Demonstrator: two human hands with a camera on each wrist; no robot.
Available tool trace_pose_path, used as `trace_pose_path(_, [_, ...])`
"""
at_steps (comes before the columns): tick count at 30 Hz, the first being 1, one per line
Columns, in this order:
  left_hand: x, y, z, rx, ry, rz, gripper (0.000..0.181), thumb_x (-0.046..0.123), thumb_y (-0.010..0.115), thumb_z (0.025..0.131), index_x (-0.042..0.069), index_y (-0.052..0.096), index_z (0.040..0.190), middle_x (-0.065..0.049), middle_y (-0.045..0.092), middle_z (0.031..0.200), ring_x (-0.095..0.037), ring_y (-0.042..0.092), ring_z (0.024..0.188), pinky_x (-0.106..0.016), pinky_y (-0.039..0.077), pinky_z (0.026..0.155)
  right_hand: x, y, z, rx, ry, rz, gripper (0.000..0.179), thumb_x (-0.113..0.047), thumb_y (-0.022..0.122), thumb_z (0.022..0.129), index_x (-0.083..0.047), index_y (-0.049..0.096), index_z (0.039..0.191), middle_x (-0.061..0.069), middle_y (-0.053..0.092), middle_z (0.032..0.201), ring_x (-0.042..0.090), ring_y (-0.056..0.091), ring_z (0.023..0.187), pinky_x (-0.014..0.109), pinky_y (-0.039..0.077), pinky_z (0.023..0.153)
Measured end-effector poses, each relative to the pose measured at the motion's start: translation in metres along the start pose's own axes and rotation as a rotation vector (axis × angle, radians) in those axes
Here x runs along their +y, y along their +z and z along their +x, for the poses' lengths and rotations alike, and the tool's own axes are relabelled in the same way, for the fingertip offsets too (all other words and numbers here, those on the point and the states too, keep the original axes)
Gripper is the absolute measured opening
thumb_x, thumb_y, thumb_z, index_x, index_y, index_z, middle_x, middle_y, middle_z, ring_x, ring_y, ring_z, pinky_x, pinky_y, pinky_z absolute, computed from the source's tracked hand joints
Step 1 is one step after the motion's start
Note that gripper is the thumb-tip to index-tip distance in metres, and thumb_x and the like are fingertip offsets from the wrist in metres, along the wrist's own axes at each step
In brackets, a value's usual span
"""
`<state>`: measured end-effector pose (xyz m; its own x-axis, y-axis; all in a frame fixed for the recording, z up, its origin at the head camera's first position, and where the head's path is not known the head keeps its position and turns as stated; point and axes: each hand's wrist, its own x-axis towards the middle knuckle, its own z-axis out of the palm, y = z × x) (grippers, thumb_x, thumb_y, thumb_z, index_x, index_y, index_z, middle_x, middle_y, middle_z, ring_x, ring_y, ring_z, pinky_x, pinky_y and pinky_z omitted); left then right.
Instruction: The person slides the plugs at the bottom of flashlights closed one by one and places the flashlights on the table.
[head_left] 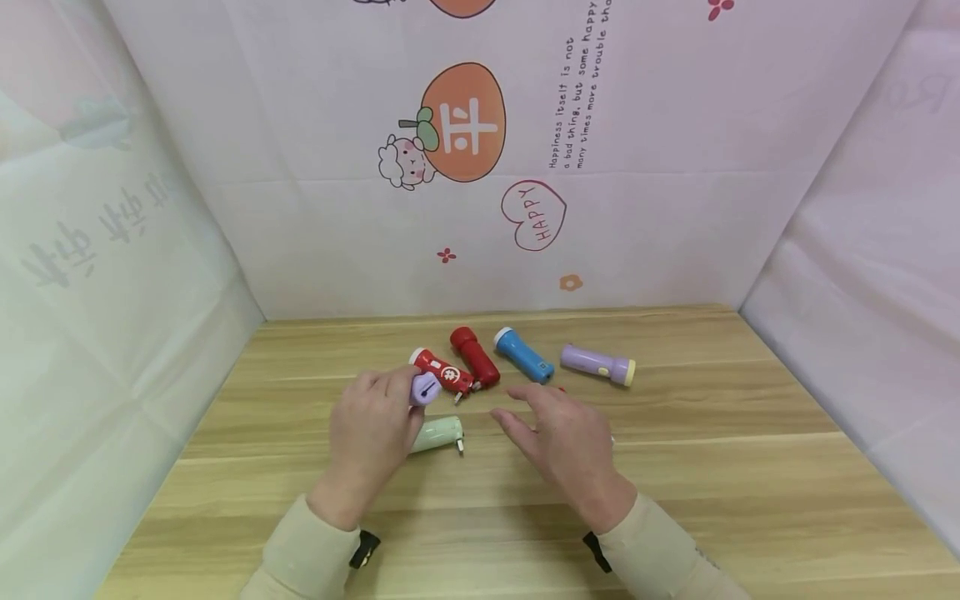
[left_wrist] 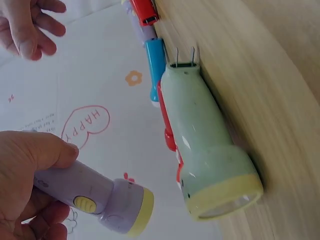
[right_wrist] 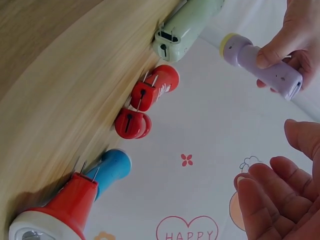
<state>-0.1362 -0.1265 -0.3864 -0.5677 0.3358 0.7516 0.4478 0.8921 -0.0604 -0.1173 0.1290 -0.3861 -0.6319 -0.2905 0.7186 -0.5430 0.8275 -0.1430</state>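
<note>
Prongs [left_wrist: 193, 54] are already out on the green torch [head_left: 437, 435], none are seen on the purple torch [left_wrist: 102, 191] gripped above it by the left hand [head_left: 371, 429], and nothing is held by the right hand [head_left: 567, 437].

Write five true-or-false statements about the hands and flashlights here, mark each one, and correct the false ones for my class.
1. The left hand holds a purple flashlight. True.
2. The right hand grips the blue flashlight. False: that hand is empty; the flashlight lies on the table.
3. The mint-green flashlight has its prongs out. True.
4. The held flashlight's front ring is red. False: it is yellow.
5. All the flashlights are one colour. False: several colours show.
</note>
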Motion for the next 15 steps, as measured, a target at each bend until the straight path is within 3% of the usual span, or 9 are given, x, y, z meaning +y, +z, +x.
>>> trace_pose_path(4, [-0.011, 0.000, -0.002, -0.014, -0.036, -0.020, 0.035, 0.009, 0.085, 0.079, 0.001, 0.069, 0.108, -0.015, 0.079, 0.096, -0.034, 0.070, 0.077, -0.046, 0.060, 0.069, 0.003, 0.000, -0.001, -0.001, 0.002, 0.002, 0.038, -0.038, 0.088, 0.084, -0.012, 0.076, 0.109, 0.001, 0.079, 0.085, 0.001, 0.045, 0.047, 0.013, 0.025, 0.041])
trace_pose_path(7, [-0.018, 0.000, -0.003, -0.023, -0.071, -0.037, 0.036, 0.008, 0.085, 0.078, 0.000, 0.068, 0.108, -0.016, 0.077, 0.091, -0.036, 0.070, 0.076, -0.049, 0.060, 0.068, 0.005, -0.001, -0.001, 0.000, 0.006, -0.003, 0.036, -0.038, 0.087, 0.086, -0.012, 0.076, 0.109, 0.001, 0.079, 0.084, 0.001, 0.048, 0.047, 0.013, 0.027, 0.041])
trace_pose_path(15, [-0.032, 0.000, -0.009, -0.113, -0.222, -0.066, 0.037, 0.009, 0.085, 0.080, -0.001, 0.064, 0.108, -0.016, 0.070, 0.077, -0.033, 0.065, 0.064, -0.046, 0.053, 0.051, 0.007, -0.004, -0.001, -0.027, 0.030, 0.001, 0.038, -0.037, 0.088, 0.085, -0.012, 0.076, 0.111, 0.001, 0.079, 0.085, 0.002, 0.051, 0.049, 0.014, 0.029, 0.042])
